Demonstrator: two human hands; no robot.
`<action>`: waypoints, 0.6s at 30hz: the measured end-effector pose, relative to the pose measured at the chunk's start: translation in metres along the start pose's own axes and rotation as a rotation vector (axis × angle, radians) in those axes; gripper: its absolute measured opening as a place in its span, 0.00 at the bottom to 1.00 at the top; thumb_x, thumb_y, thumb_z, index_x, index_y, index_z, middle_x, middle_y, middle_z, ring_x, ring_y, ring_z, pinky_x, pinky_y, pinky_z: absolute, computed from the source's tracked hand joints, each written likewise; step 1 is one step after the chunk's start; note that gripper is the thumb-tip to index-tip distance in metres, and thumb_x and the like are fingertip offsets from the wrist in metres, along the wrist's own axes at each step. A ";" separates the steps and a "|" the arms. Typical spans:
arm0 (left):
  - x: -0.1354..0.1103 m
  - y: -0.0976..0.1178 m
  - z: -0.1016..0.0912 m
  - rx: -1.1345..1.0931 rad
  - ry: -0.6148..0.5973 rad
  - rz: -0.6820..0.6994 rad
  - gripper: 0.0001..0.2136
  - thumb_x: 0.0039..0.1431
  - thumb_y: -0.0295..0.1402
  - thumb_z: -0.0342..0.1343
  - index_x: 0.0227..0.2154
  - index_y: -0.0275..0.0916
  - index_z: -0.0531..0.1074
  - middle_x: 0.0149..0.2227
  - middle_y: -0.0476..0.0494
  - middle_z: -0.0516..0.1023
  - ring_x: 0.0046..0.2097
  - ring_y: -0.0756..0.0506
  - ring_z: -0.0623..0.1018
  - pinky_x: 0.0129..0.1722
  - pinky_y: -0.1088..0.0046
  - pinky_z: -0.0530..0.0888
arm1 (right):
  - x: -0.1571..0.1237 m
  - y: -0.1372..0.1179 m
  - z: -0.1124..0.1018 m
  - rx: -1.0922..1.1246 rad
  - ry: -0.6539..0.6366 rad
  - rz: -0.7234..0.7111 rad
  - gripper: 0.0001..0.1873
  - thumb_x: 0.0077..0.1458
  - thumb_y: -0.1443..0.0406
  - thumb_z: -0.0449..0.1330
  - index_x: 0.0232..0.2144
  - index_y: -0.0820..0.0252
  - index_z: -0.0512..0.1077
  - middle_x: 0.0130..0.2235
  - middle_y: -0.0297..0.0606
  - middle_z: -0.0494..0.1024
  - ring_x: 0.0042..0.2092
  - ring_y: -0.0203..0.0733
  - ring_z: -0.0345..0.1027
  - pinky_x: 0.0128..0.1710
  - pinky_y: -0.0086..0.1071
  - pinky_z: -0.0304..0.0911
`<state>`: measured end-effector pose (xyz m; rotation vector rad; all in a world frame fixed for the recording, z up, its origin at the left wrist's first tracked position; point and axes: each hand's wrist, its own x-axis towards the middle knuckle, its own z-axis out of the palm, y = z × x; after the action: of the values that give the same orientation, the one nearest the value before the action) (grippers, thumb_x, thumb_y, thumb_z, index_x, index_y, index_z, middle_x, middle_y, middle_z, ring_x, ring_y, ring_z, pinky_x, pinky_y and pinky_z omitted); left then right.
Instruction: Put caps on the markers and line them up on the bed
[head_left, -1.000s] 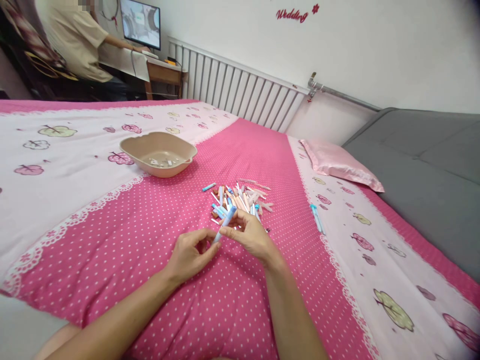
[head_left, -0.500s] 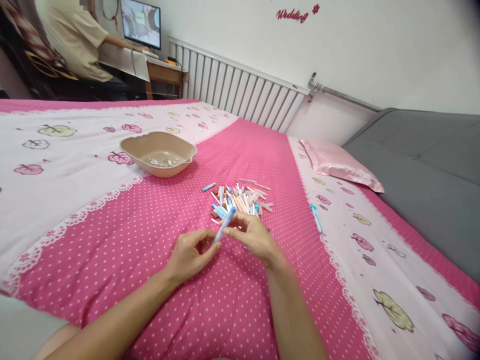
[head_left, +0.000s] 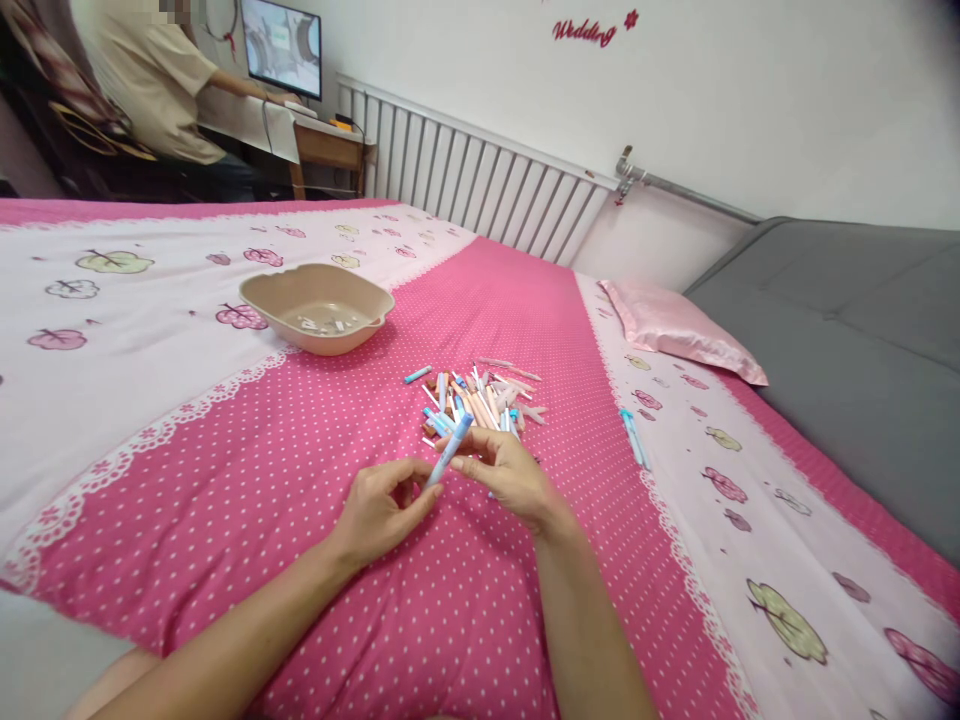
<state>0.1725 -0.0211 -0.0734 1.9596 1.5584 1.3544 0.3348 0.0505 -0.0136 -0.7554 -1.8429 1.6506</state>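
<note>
A light blue pen [head_left: 450, 450] with a darker blue upper end slants upright between my hands. Its lower end is pinched in the thumb and fingers of my left hand [head_left: 386, 508]. My right hand [head_left: 504, 475] is closed at the pen's middle, thumb in front and a fingertip passing behind the barrel. Just beyond lies a heap of pen parts [head_left: 480, 398] in blue, white, peach and brown, partly covered by my right hand. A short teal piece [head_left: 418, 374] rests at the heap's left side.
A beige basin [head_left: 319, 310] with small white pieces inside stands to the left. Two light blue pens [head_left: 634, 438] lie to the right on the pink dotted bedspread [head_left: 517, 290]. Farther off are a pink pillow [head_left: 682, 330], a grey headboard [head_left: 840, 340] and a person [head_left: 150, 80] at a desk.
My right thumb and fingers have shifted slightly right along the pen, showing more of its barrel and some dark print. My left hand holds its place.
</note>
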 end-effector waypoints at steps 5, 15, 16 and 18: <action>0.000 0.001 0.000 0.003 -0.001 0.004 0.07 0.55 0.35 0.54 0.31 0.37 0.74 0.20 0.53 0.71 0.19 0.55 0.66 0.21 0.81 0.63 | 0.002 0.005 0.001 -0.044 0.041 0.008 0.17 0.44 0.56 0.65 0.34 0.60 0.73 0.38 0.39 0.76 0.43 0.42 0.69 0.47 0.39 0.61; 0.000 0.000 0.000 0.004 0.001 0.008 0.07 0.55 0.34 0.54 0.31 0.36 0.74 0.20 0.53 0.72 0.19 0.55 0.65 0.20 0.81 0.62 | 0.001 0.002 0.000 0.027 0.004 -0.012 0.21 0.42 0.57 0.66 0.39 0.58 0.71 0.41 0.39 0.75 0.44 0.41 0.69 0.47 0.38 0.62; 0.000 -0.001 0.000 0.003 0.001 0.009 0.07 0.55 0.34 0.54 0.32 0.36 0.74 0.20 0.53 0.72 0.19 0.55 0.65 0.20 0.81 0.62 | 0.001 0.001 0.000 0.020 -0.009 -0.006 0.19 0.44 0.57 0.66 0.38 0.58 0.72 0.40 0.39 0.76 0.44 0.42 0.69 0.48 0.39 0.61; 0.000 -0.001 0.000 0.002 0.004 0.011 0.08 0.55 0.35 0.54 0.32 0.36 0.74 0.19 0.53 0.71 0.19 0.55 0.65 0.20 0.81 0.62 | 0.000 0.001 0.001 -0.013 -0.005 0.004 0.16 0.45 0.56 0.64 0.35 0.59 0.74 0.39 0.39 0.76 0.44 0.42 0.69 0.49 0.40 0.61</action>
<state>0.1717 -0.0210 -0.0739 1.9710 1.5538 1.3616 0.3339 0.0503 -0.0144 -0.7618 -1.8585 1.6458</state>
